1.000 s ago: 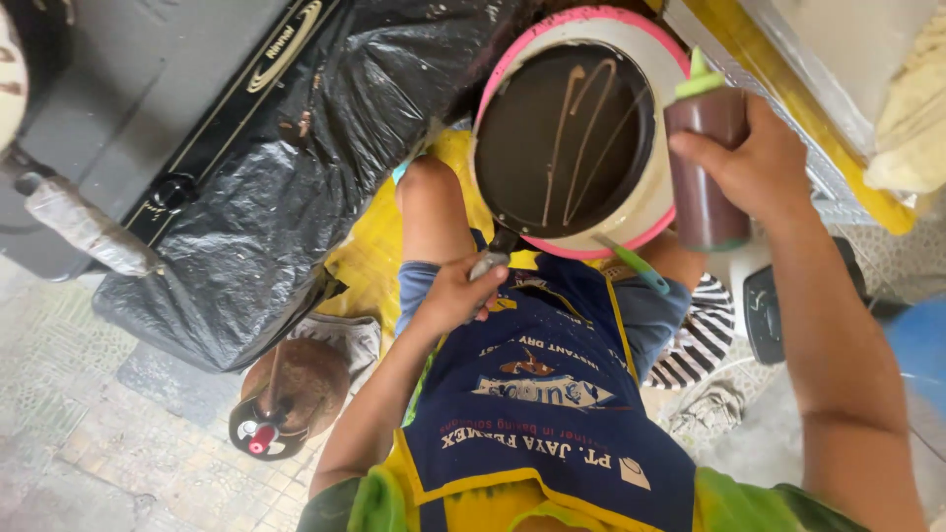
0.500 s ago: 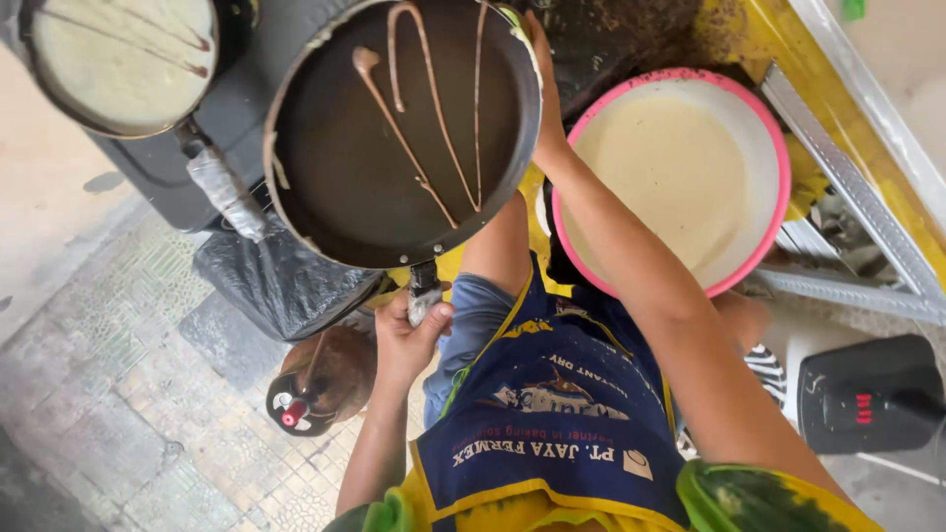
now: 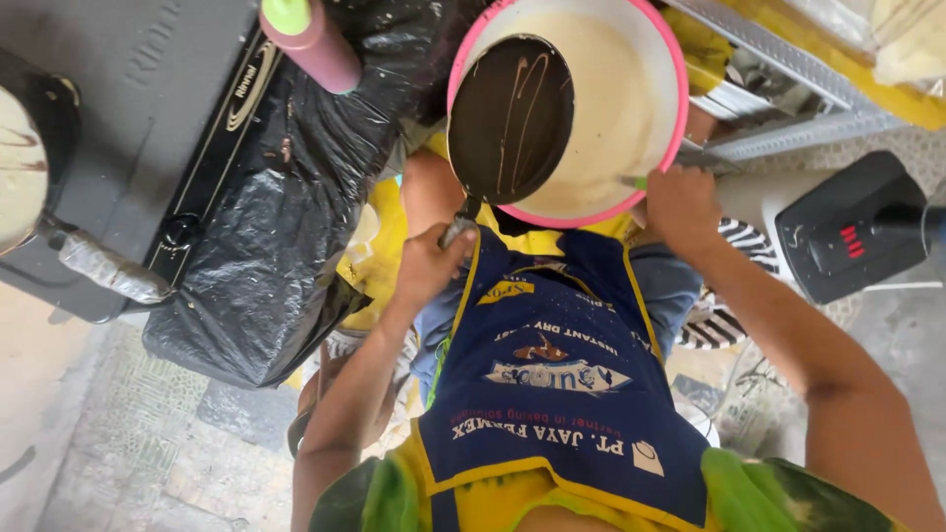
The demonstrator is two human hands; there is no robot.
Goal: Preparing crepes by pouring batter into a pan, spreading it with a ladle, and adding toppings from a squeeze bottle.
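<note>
Your left hand (image 3: 426,264) is clenched around the handle of a small dark frying pan (image 3: 509,118); the pan is held over a pink-rimmed bowl (image 3: 666,128), covering the bowl's left part; thin pale streaks of batter run across the pan's dark inner surface. The bowl holds a pale cream batter (image 3: 611,108), which fills most of its visible interior; the bowl sits just above your knees in the view. Your right hand (image 3: 682,205) grips the bowl's lower right rim, fingers curled over the edge; a thin, pale green-tipped object lies at the rim just beside that hand, too small to tell what it is. A blue apron (image 3: 552,384) with a yellow border covers your front, between the two forearms; a yellow garment shows beneath it.

To the left, a crumpled black plastic sheet (image 3: 266,227) drapes over the edge of a grey stove (image 3: 128,108); a pink squeeze bottle (image 3: 310,39) with a green cap stands on the sheet near the top edge. A second pan (image 3: 25,158) rests at the far left of the stove, partly cut off; its wrapped handle (image 3: 108,271) points towards the sheet. At the right, a black device (image 3: 852,232) with small red marks lies on the ground, well apart from the bowl; a metal rack (image 3: 778,69) runs behind the bowl.
</note>
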